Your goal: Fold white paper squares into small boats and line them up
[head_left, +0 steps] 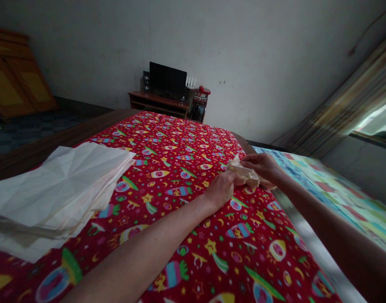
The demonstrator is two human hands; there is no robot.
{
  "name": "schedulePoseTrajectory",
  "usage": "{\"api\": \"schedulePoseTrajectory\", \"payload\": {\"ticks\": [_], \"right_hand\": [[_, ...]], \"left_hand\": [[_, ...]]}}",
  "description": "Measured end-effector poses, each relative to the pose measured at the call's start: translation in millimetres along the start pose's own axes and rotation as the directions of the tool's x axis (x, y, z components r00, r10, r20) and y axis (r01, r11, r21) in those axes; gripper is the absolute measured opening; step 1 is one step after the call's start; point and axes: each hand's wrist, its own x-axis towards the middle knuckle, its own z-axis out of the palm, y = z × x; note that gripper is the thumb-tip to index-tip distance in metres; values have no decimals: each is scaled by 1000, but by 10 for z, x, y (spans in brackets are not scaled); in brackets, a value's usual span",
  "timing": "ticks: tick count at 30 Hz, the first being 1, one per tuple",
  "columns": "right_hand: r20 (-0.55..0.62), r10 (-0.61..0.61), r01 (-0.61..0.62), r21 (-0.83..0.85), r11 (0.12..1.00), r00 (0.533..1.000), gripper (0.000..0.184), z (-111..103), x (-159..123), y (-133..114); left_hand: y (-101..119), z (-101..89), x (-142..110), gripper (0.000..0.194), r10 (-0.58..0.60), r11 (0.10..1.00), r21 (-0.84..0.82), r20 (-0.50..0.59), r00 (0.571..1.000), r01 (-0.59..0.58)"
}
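Note:
Both hands work on a crumpled, cream-coloured piece of paper (245,176) near the right edge of the red patterned cloth (177,185). My left hand (222,188) is closed on its left side, fingers curled and partly hidden. On the upper right side, my right hand (259,164) pinches the same paper between thumb and fingers. The paper is bunched and creased, with a flap hanging to the right. To the left lies a stack of creased white paper sheets (66,176), loosely piled with uneven edges, apart from both hands.
Beyond the cloth stands a brown desk (158,100) with a black monitor (168,79), speakers, a white router and a red telephone (204,90). A wooden cabinet (19,80) is at the far left. On the right lies a light patterned bed surface (331,189) below a curtain (331,109).

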Motion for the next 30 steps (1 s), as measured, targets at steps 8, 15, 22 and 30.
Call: {"api": "schedulePoseTrajectory", "payload": {"ticks": [8,15,22,30], "right_hand": [[-1,-120,113,-323,940,993,26,-76,23,-145],[59,-208,213,-439,873,976,26,-93,3,-138],[309,-272,391,-443,807,911,39,-178,48,-253],[409,-195,375,-421,826,891,29,-142,166,-300]], "left_hand": [[8,-7,16,32,41,999,-6,6,999,-41],[-7,0,6,37,55,998,-25,6,998,-55],[56,-49,37,32,63,996,-64,19,998,-62],[111,-99,35,46,82,992,-103,45,996,-77]]}}
